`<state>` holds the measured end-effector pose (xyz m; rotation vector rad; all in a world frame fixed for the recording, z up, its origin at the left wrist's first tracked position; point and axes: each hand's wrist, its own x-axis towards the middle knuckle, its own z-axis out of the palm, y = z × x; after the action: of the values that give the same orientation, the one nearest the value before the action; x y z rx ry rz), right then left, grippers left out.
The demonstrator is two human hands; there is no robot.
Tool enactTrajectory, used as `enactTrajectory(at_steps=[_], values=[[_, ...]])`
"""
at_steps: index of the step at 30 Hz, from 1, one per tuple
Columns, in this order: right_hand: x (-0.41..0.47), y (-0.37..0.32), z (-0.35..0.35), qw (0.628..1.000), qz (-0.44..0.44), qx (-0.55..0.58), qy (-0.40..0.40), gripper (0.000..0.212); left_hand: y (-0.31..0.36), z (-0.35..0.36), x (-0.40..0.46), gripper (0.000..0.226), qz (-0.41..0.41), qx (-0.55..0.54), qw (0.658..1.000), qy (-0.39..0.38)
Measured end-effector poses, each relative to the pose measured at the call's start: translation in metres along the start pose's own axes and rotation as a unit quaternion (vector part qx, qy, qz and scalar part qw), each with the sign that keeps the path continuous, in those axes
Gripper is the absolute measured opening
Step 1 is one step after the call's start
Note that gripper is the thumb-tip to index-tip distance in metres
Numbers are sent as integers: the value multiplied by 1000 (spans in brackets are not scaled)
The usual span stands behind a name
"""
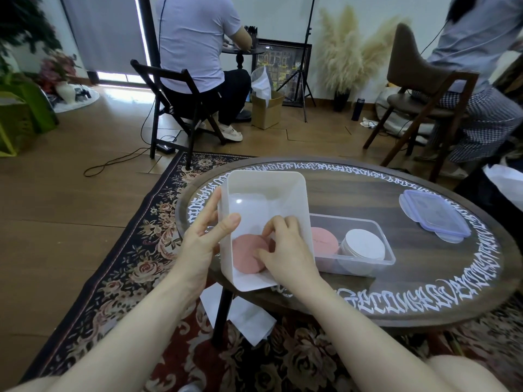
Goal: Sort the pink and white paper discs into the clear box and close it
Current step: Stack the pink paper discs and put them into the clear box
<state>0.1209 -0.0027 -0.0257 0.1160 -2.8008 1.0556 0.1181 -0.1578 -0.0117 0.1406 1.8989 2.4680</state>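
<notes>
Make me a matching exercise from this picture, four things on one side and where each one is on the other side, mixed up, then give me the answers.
1. white bin
2. white disc stack
3. blue-rimmed lid
4. pink discs

A. in the clear box, right end
B. inside the white bin, under the right hand
C. flat on the table, far right
D. tilted, gripped by the left hand

Pairs: 1-D, 2-A, 3-C, 4-B

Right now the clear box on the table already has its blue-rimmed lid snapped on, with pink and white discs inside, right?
Not quite: in the head view the clear box is open. Its blue-rimmed lid lies apart on the table. The pink discs and white discs are inside.
</notes>
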Motion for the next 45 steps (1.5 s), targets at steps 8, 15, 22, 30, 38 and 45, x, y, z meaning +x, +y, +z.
enactTrajectory(at_steps=[8, 15, 22, 30, 38, 45], values=[[-1, -5, -5, 970, 26, 239, 40, 24, 0, 1, 2, 67, -17, -8, 1000, 19], [-2, -4, -55, 904, 49, 405, 127, 20, 4, -16, 22, 75, -69, 39, 994, 78], [3, 26, -89, 869, 145, 443, 166, 18, 4, -17, 30, 24, -158, 54, 983, 75], [-1, 39, -91, 889, 157, 410, 133, 16, 6, -9, 25, 34, 13, 220, 969, 107], [-2, 44, -97, 891, 167, 401, 133, 15, -7, 6, 11, 26, 268, 504, 821, -8], [-3, 48, -103, 897, 174, 377, 153, 15, -2, 1, 21, 6, 252, 525, 810, 62]])
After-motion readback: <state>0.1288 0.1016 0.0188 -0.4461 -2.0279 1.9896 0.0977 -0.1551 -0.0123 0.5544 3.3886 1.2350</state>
